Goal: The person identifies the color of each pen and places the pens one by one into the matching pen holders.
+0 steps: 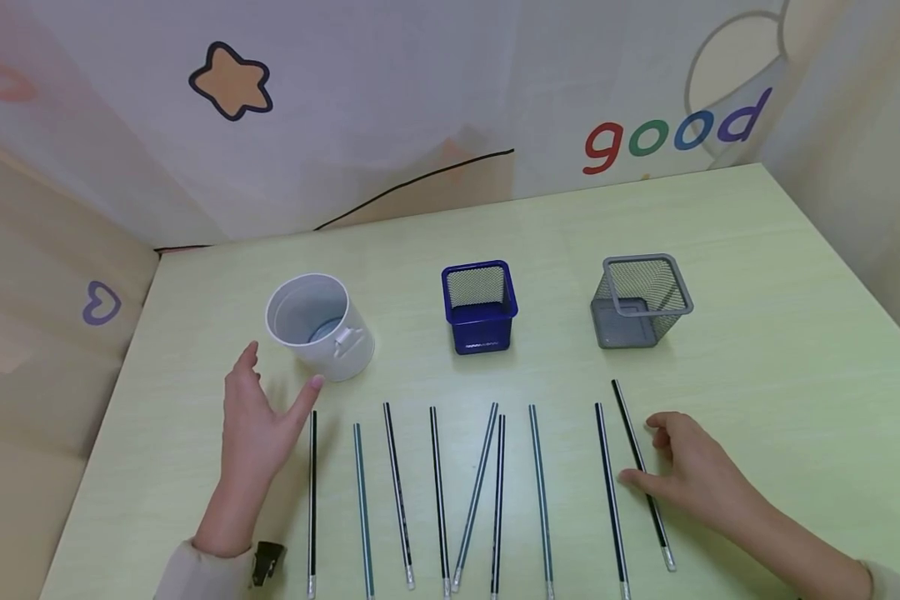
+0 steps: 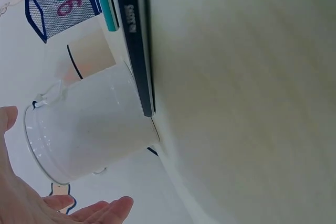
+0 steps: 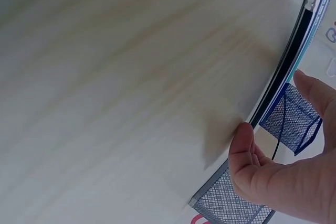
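Note:
My left hand [image 1: 257,429] is just in front of a white bucket-shaped cup [image 1: 356,350], thumb and fingers spread apart and holding nothing. In the left wrist view the white cup [image 2: 94,127] appears sideways between the thumb and fingertips. My right hand [image 1: 693,471] hovers over the rightmost black pencil [image 1: 633,433], its thumb and bent fingers apart on either side of the shaft. The right wrist view has the fingertips right at that black pencil [image 3: 286,59]. Several black and teal pencils, such as a teal pencil [image 1: 542,492], lie in a row with their eraser ends toward me.
Behind the pencils stand a blue mesh basket [image 1: 482,333] and a grey mesh basket [image 1: 622,329], in line with the cup. A small black clip [image 1: 268,562] lies by the left sleeve [image 1: 204,575]. A printed curtain [image 1: 390,100] hangs along the back edge of the pale table [image 1: 780,333].

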Demonstrator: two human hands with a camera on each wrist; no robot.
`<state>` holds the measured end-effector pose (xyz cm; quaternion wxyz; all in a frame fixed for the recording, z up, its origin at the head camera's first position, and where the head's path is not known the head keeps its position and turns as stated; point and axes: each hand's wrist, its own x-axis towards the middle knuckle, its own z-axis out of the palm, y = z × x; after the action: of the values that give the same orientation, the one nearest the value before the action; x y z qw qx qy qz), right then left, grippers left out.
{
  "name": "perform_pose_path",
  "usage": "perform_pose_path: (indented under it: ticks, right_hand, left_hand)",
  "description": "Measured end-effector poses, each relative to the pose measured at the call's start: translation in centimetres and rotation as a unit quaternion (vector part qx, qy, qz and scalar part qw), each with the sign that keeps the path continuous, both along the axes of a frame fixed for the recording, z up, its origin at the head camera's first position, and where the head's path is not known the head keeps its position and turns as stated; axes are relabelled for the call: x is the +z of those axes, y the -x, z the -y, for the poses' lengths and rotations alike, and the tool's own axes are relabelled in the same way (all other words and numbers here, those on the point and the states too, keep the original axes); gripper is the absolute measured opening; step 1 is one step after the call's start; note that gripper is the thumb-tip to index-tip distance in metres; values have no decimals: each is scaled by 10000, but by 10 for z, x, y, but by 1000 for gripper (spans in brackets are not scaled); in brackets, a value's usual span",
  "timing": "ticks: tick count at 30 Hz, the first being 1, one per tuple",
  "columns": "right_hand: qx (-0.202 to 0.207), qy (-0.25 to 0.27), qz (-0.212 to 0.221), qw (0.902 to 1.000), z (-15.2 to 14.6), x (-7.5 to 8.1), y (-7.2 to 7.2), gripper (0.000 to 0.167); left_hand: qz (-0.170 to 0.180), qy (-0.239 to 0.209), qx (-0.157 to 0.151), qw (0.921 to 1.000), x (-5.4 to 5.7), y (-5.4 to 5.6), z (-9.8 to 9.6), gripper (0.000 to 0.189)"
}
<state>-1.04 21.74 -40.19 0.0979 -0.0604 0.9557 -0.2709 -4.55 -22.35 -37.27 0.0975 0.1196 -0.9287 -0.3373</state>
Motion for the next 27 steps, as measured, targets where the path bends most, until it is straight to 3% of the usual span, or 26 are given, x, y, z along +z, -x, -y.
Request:
perform_pose_path:
  ticks: [22, 27]
  right_hand:
    - [146, -146, -287, 9994, -1, -6, -1, 63]
    - [155, -66, -451, 9988, -1, -4, 0, 57]
  left_hand:
    - [-166, 237, -42, 9996, -3, 14, 4, 92]
    - [-385, 278, 43, 9989, -2, 18, 4, 94]
